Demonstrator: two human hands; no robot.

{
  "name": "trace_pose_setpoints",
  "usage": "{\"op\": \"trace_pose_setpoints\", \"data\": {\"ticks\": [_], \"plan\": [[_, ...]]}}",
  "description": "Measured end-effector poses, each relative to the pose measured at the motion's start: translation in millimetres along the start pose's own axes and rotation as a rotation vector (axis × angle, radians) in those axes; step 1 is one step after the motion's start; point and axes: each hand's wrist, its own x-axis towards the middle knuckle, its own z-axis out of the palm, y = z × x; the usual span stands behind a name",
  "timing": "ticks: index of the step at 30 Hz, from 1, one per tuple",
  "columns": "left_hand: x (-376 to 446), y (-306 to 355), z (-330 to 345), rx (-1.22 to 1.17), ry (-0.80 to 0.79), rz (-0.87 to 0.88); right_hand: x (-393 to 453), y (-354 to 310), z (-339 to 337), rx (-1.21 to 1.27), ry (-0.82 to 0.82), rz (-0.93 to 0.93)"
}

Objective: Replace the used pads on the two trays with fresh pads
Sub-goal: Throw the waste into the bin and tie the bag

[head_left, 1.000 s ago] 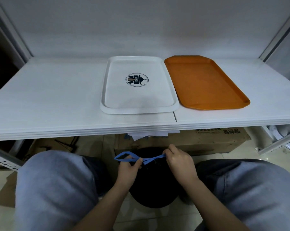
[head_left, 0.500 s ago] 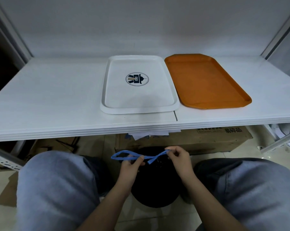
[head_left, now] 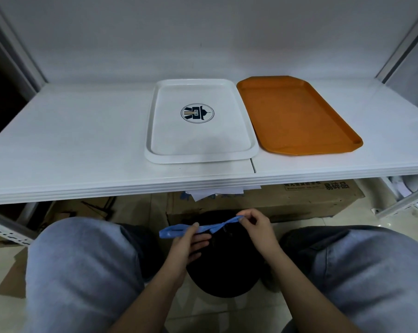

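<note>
Two trays lie side by side on the white table: a white tray [head_left: 247, 150] with a round dark logo, and to its right an orange tray [head_left: 299, 114]. No pad lies on either tray. Below the table edge, between my knees, my left hand [head_left: 187, 245] and my right hand [head_left: 257, 228] pinch the two ends of a blue drawstring [head_left: 204, 228]. The string belongs to a black bag [head_left: 224, 272] standing on the floor under my hands. What the bag holds is hidden.
A brown cardboard box [head_left: 299, 200] sits on the floor under the table, with white paper sheets [head_left: 210, 192] sticking out above it. Flattened cardboard [head_left: 11, 282] lies on the floor at left. Metal shelf uprights frame both sides.
My right hand has lifted its end of the blue string a little, and my left hand has slid along it, so the string now slopes up to the right.
</note>
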Motion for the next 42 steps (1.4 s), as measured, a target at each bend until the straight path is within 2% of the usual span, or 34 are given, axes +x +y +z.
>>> {"op": "trace_pose_setpoints", "data": {"ticks": [2, 4, 7, 9, 11, 12, 15, 18, 21, 23, 24, 25, 27, 28, 30, 31, 32, 33, 35, 36, 38, 42], "plan": [[4.1, -7.1, 1.7, -0.114, 0.154, -0.035, -0.4, -0.2, -2.9, 0.097, -0.06, 0.009], [4.6, -12.2, 4.2, -0.167, 0.359, 0.036, -0.7, 0.4, -4.0, 0.232, -0.097, 0.04], [-5.2, -10.3, 10.9, -0.065, 0.586, 0.25, -0.5, -2.6, -3.4, 0.315, -0.116, 0.048], [-10.1, -11.4, 12.2, 0.198, 0.638, 0.486, 0.3, -3.7, -2.8, 0.36, -0.101, 0.057], [-6.7, -22.8, 9.6, 0.723, 0.581, 0.823, 0.9, -3.6, -2.4, 0.388, -0.074, 0.077], [-2.5, -30.3, 7.9, 0.958, 0.499, 0.908, 1.4, -3.4, -1.5, 0.391, -0.065, 0.088], [4.3, -42.6, 11.2, 1.317, 0.268, 0.814, 0.1, -2.1, 0.0, 0.384, -0.048, 0.11], [12.8, -53.5, 13.7, 1.527, 0.166, 0.686, -2.0, -1.4, 0.7, 0.387, -0.043, 0.115], [22.3, -51.8, 10.0, 1.625, 0.107, 0.455, -3.3, -1.7, 1.0, 0.426, -0.034, 0.137], [26.4, -43.8, 11.5, 1.538, 0.048, 0.201, -1.6, 0.4, 1.6, 0.456, -0.027, 0.174], [25.6, -40.0, 13.4, 1.417, 0.047, 0.141, -1.1, 1.6, 2.6, 0.471, -0.027, 0.187], [23.6, -37.1, 15.7, 1.255, 0.082, 0.171, -0.6, 2.8, 3.5, 0.486, -0.03, 0.197], [13.8, -30.4, 20.2, 0.946, 0.246, 0.335, 0.0, 6.1, 5.4, 0.51, -0.036, 0.213], [10.8, -30.7, 19.6, 0.872, 0.325, 0.456, 0.2, 7.3, 6.5, 0.515, -0.037, 0.223], [7.1, -32.0, 17.5, 1.006, 0.371, 0.76, 0.6, 7.1, 8.7, 0.529, -0.037, 0.237], [5.5, -31.0, 18.2, 1.143, 0.282, 0.853, 0.7, 6.2, 9.3, 0.534, -0.038, 0.239], [6.4, -33.0, 19.0, 1.254, 0.163, 0.845, 0.9, 5.4, 10.4, 0.533, -0.044, 0.241], [9.5, -36.8, 20.5, 1.3, 0.047, 0.713, 0.4, 4.5, 10.8, 0.524, -0.046, 0.238], [17.3, -42.9, 23.9, 1.175, -0.08, 0.387, -1.1, 5.7, 10.7, 0.498, -0.04, 0.212], [21.3, -46.2, 24.7, 1.098, -0.085, 0.321, -1.8, 8.0, 9.6, 0.473, -0.032, 0.195], [24.7, -49.9, 27.2, 1.049, -0.072, 0.319, -3.8, 15.3, 7.3, 0.385, -0.042, 0.19], [31.7, -51.5, 32.6, 0.911, -0.104, 0.295, -9.0, 40.2, 18.1, 0.182, -0.21, 0.237]]}}
